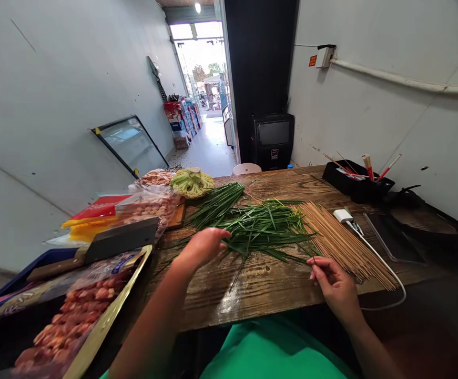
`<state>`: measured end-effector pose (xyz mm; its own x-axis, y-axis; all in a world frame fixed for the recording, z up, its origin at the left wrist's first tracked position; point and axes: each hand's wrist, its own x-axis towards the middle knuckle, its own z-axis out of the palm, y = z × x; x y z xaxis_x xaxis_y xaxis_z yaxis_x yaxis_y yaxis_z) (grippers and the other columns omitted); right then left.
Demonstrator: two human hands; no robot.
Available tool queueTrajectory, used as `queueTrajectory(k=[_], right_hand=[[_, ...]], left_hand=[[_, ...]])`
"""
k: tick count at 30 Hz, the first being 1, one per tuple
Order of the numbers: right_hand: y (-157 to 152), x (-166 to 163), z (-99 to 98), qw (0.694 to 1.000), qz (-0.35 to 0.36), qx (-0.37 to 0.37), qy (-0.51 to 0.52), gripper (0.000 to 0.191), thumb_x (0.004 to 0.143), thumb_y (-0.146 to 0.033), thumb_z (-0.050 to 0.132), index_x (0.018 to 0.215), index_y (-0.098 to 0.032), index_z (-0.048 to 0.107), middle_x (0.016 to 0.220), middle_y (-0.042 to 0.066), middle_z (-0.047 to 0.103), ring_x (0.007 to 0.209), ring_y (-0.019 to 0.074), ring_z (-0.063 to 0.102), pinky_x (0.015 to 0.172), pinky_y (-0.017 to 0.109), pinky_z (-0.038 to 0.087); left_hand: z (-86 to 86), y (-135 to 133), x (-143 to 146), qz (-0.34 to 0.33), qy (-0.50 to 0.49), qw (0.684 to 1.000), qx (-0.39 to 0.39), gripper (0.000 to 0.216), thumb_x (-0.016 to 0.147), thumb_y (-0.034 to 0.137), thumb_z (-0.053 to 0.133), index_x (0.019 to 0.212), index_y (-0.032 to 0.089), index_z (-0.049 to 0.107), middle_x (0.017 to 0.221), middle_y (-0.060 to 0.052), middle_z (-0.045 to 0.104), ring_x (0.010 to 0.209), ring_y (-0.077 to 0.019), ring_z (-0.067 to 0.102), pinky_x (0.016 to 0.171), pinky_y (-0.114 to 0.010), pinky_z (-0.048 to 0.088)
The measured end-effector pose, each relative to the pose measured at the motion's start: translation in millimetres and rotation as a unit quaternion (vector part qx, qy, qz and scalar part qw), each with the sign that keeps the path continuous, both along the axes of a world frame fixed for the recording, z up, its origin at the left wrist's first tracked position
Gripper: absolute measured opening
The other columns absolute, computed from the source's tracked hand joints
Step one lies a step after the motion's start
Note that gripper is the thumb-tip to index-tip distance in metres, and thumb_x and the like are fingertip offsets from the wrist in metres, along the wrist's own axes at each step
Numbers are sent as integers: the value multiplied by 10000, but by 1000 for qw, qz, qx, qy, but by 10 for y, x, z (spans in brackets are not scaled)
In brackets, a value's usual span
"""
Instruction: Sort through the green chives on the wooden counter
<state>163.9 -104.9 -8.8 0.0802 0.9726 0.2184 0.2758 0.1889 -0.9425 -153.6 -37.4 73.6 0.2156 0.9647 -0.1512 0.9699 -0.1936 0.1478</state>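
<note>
A pile of long green chives (260, 223) lies across the middle of the wooden table (252, 287). My left hand (203, 246) reaches into the near left end of the pile, fingers curled round some leaves. My right hand (333, 284) is at the pile's right end, pinching a thin stem or skewer between thumb and fingers. A heap of bamboo skewers (345, 242) lies fanned out just right of the chives, beside my right hand.
A tray of skewered meat (67, 321) and a cleaver (106, 243) sit at the left. Bags of meat (150, 205) and a basket of greens (191, 182) stand behind. A white charger and cable (345, 217), a tablet (394, 237) and a black chopstick box (357, 181) are at the right.
</note>
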Motion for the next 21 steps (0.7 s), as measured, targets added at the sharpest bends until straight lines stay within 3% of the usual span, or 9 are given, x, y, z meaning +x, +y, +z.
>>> queueTrajectory(k=[2, 5, 9, 12, 16, 18, 21], right_hand=[[16, 9, -17, 1000, -19, 8, 3, 195, 836, -405, 551, 869, -213, 570, 1010, 78, 615, 632, 136, 559, 582, 274, 478], [46, -34, 11, 1000, -7, -21, 11, 250, 845, -417, 530, 989, -220, 586, 864, 44, 617, 535, 111, 494, 474, 234, 421], [54, -139, 63, 996, 55, -57, 38, 372, 888, -416, 454, 1211, -235, 488, 679, -27, 553, 385, 68, 389, 373, 206, 340], [55, -177, 39, 994, 61, -75, 58, 382, 878, -457, 458, 1179, -224, 476, 805, 11, 595, 374, 62, 445, 338, 203, 347], [82, -145, 6, 991, 18, -87, 100, 375, 812, -496, 554, 1043, -201, 545, 951, 63, 592, 423, 59, 471, 343, 202, 367], [95, -127, 25, 987, 23, -102, 125, 388, 803, -488, 576, 1065, -204, 550, 832, 26, 593, 383, 40, 400, 327, 187, 320], [99, -137, 71, 978, 54, -134, 147, 461, 828, -478, 552, 1214, -234, 485, 658, -34, 560, 335, 33, 335, 307, 167, 254]], left_hand=[[147, 63, -72, 36, 1, 998, 55, 292, 806, 245, 513, 1041, 235, 687, 967, -65, 701, 873, -190, 634, 759, -247, 452], [187, 304, -11, 21, -42, 993, 109, 276, 837, 286, 487, 984, 218, 710, 956, -60, 707, 872, -177, 627, 776, -241, 443], [-63, 676, 205, -25, -85, 994, 63, 256, 810, 315, 546, 950, 189, 719, 910, -64, 711, 820, -166, 624, 743, -232, 440], [-217, 832, 289, -47, -79, 995, 36, 238, 778, 286, 583, 941, 183, 721, 889, -63, 708, 806, -164, 618, 731, -227, 435], [-139, 838, 181, -32, -108, 991, 66, 243, 796, 250, 536, 938, 182, 722, 932, -57, 705, 831, -159, 612, 747, -222, 430], [-24, 758, 45, -6, -112, 990, 83, 251, 796, 254, 530, 938, 178, 722, 921, -55, 704, 814, -158, 609, 734, -222, 430], [120, 535, -154, -24, -77, 996, 34, 225, 774, 228, 545, 889, 188, 734, 845, -41, 694, 753, -144, 597, 706, -215, 425]])
